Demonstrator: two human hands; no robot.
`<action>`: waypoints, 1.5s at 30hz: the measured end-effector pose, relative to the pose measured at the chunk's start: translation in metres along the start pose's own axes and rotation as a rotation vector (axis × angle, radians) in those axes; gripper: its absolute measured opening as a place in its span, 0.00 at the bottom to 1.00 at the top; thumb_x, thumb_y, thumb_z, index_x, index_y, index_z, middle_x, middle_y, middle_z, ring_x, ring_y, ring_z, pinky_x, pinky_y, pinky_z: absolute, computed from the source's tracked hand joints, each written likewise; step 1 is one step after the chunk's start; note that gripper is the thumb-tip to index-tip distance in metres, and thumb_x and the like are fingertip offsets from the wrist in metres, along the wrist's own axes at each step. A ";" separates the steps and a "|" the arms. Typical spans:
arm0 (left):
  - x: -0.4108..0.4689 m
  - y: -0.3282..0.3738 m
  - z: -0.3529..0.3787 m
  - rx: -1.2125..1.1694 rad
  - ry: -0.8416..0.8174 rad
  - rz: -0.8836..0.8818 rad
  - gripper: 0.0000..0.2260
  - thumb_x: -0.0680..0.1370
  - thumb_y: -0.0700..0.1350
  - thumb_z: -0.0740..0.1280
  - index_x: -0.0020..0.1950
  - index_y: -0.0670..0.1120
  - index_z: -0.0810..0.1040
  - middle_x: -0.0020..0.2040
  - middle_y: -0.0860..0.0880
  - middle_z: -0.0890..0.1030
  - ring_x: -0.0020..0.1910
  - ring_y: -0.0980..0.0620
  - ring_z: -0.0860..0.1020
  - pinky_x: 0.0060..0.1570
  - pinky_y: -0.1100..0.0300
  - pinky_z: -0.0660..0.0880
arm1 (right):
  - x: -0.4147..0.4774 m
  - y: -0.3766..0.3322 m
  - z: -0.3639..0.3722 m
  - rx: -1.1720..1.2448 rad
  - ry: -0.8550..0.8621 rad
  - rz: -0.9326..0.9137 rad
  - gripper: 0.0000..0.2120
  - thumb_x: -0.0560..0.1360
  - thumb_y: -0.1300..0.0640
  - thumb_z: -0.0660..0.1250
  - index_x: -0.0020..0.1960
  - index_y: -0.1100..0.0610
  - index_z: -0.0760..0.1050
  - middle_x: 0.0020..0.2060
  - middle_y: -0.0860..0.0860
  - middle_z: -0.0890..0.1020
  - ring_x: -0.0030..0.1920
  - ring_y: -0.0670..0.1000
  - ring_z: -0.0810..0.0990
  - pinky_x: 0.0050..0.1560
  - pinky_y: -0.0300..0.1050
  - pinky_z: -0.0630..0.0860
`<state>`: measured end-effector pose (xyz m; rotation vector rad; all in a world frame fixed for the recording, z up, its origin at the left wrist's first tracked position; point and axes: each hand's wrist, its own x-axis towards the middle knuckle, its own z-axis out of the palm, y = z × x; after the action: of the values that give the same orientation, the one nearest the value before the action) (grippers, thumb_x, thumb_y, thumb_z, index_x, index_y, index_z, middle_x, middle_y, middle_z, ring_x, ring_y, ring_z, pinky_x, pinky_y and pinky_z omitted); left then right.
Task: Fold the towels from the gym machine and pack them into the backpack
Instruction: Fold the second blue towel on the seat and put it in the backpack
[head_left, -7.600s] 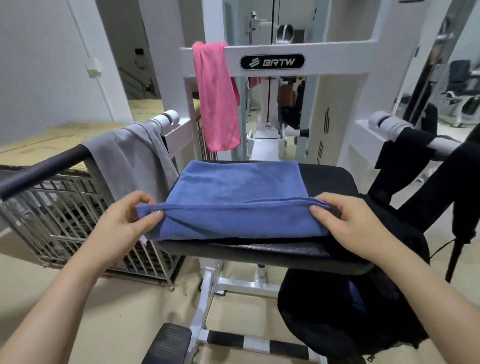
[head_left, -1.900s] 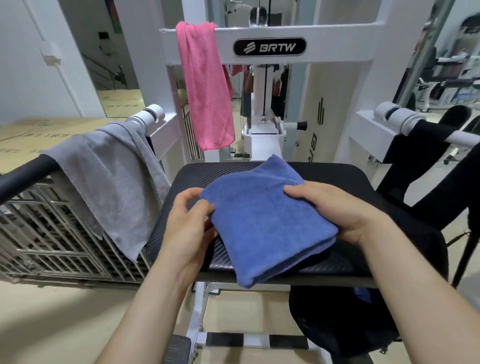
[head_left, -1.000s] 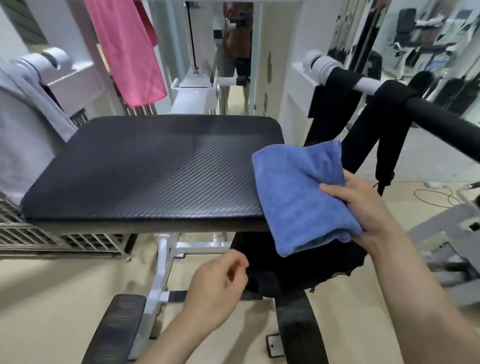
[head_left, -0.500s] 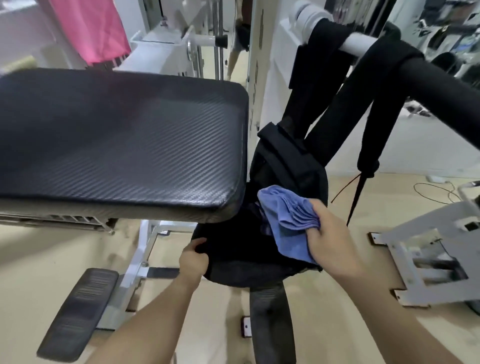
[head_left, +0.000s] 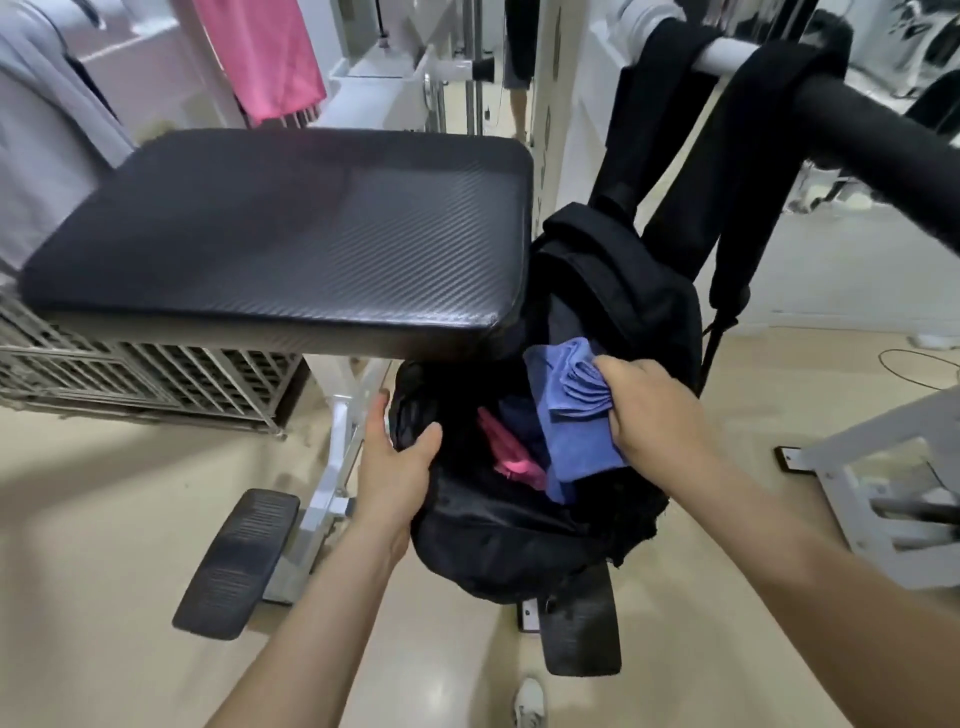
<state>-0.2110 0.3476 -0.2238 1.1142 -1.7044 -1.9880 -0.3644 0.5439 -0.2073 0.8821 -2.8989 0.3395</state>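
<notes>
right hand (head_left: 649, 410) gripping folded blue towel (head_left: 576, 426), now lower, half inside backpack (head_left: 519, 530) mouth | left hand (head_left: 395, 467) clamped on backpack rim, pulled wider than before | worktop (head_left: 291, 234) pad above-left of hands, bare | pink towel (head_left: 275, 57), grey towel (head_left: 47, 130) hanging far-left | beige floor (head_left: 104, 519)

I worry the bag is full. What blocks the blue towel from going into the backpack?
Nothing visible. The left hand holds the backpack open; the right hand holds the blue towel at its mouth, beside a pink item inside.
</notes>
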 end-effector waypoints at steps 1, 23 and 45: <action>-0.007 0.006 -0.012 0.055 -0.006 -0.005 0.27 0.77 0.42 0.68 0.73 0.56 0.63 0.62 0.53 0.77 0.57 0.51 0.79 0.57 0.51 0.77 | -0.003 -0.008 -0.001 -0.062 -0.007 -0.008 0.11 0.75 0.64 0.58 0.55 0.54 0.69 0.47 0.55 0.78 0.49 0.60 0.76 0.38 0.47 0.64; -0.083 0.024 -0.071 0.312 -0.605 -0.195 0.08 0.78 0.37 0.61 0.50 0.48 0.77 0.41 0.47 0.83 0.37 0.48 0.80 0.28 0.62 0.74 | -0.047 -0.091 0.107 -0.279 -0.093 -0.006 0.18 0.72 0.62 0.68 0.62 0.57 0.72 0.52 0.58 0.75 0.53 0.60 0.76 0.47 0.54 0.75; -0.062 0.016 -0.057 0.228 -0.743 -0.318 0.12 0.71 0.40 0.67 0.54 0.47 0.78 0.52 0.42 0.82 0.56 0.38 0.80 0.63 0.30 0.63 | -0.010 -0.054 0.149 -0.023 -0.870 0.317 0.41 0.76 0.56 0.63 0.78 0.49 0.39 0.78 0.57 0.45 0.77 0.61 0.49 0.74 0.58 0.58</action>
<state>-0.1338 0.3444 -0.1869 0.7852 -2.2601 -2.6930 -0.3301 0.4703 -0.3437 0.6709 -3.8419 -0.1050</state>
